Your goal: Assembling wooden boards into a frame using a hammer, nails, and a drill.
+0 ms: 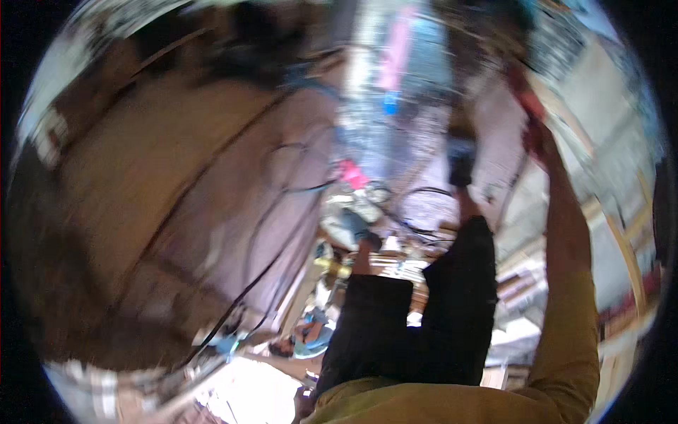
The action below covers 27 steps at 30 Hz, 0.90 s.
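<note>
My right arm reaches up and forward along the right side, and my right hand (539, 145) is at its far end. Motion smears its fingers, so whether they are closed does not show. Just beyond them is a blurred red shape (524, 92), which the hand seems to touch; I cannot make out what it is. My left hand is outside the picture. Below me, my legs in black shorts (385, 332) stand apart, with one dark shoe (462, 155) farther forward than the other.
A large brown surface (183, 169) fills the left, with black cables (261, 272) beside it. Clutter and a loop of dark cable (424, 191) lie around my feet. A person in blue (314, 343) is at the lower left. Pale boards (625, 254) stand at the right.
</note>
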Tool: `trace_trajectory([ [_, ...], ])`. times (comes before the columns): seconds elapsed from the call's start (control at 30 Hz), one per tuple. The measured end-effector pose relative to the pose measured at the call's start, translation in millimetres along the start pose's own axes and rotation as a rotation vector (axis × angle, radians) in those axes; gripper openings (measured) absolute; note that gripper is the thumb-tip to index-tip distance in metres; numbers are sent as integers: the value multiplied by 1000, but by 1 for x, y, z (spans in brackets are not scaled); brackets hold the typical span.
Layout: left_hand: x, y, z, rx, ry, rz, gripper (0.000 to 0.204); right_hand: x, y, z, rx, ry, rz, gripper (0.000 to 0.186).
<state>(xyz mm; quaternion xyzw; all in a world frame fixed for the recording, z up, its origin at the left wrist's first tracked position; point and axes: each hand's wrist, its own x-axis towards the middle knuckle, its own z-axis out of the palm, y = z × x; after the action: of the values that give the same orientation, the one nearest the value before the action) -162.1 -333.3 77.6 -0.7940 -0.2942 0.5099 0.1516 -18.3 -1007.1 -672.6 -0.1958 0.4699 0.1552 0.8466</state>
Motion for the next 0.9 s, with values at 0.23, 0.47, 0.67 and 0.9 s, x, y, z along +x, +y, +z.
trace_trajectory([
  [0.23, 97, -43, 117, -354, 532, 554, 26, -109, 5, -88, -1222, 248, 72, 30],
  [0.47, 33, 47, -72, -564, 577, 315, 26, -264, 88, 263, -2027, -518, -680, 24],
  [0.67, 111, -28, -82, -927, 816, 541, 24, -452, 204, 681, -2016, -841, -776, 13],
  [0.9, 199, -117, -144, -1246, 1125, 620, 23, -431, 372, 833, -2316, -683, -1392, 28],
])
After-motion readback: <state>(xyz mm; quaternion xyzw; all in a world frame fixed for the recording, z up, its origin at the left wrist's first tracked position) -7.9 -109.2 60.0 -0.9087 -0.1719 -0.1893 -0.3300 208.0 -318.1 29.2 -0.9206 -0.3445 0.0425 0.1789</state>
